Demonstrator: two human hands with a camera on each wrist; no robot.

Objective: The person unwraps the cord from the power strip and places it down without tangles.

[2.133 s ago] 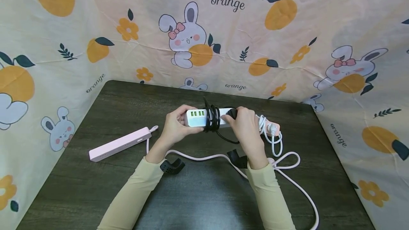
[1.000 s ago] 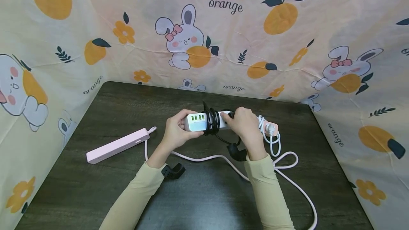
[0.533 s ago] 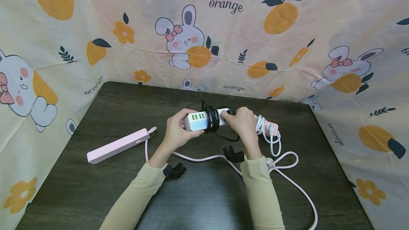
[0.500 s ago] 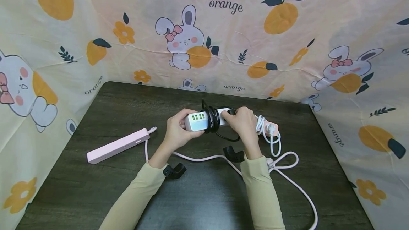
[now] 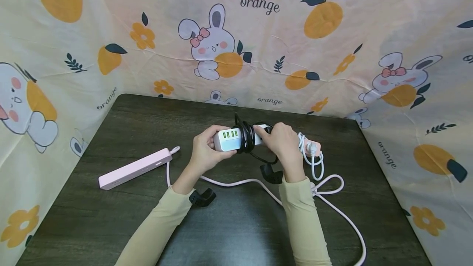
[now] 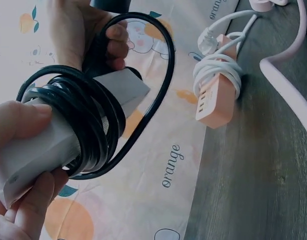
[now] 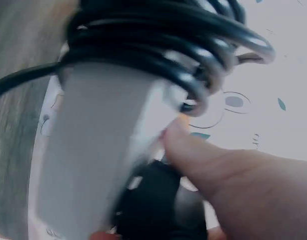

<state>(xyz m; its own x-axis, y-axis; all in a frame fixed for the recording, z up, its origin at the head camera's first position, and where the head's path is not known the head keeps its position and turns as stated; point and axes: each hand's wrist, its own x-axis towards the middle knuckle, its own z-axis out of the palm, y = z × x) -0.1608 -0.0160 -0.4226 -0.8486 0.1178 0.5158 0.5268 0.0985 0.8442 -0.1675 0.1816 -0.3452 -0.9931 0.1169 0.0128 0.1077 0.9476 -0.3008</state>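
A white power strip [image 5: 228,140] with green-marked USB ports is held above the table, a black cord [image 5: 246,136] wound several times around its middle. The left hand [image 5: 205,149] grips its port end, thumb on one side and fingers on the other, also seen in the left wrist view [image 6: 28,145]. At the other end the right hand [image 5: 283,145] holds a black plug [image 7: 161,200] against the strip, its thumb beside the cord coils. In the head view the right hand's fingers are mostly hidden behind the plug and strip.
A pink power strip [image 5: 134,169] lies at the left. Its pale cord [image 5: 236,183] runs beneath the forearms to a tied loop at the right. Behind the right hand lies a small peach power strip [image 6: 217,102] wrapped in white cord [image 6: 216,70]. A patterned cloth [image 5: 266,52] stands around the dark table [image 5: 221,233].
The right hand and its wrist camera have shifted slightly, and the black coils sit a little differently on the strip. Both hands keep their hold, and the view has moved slightly.
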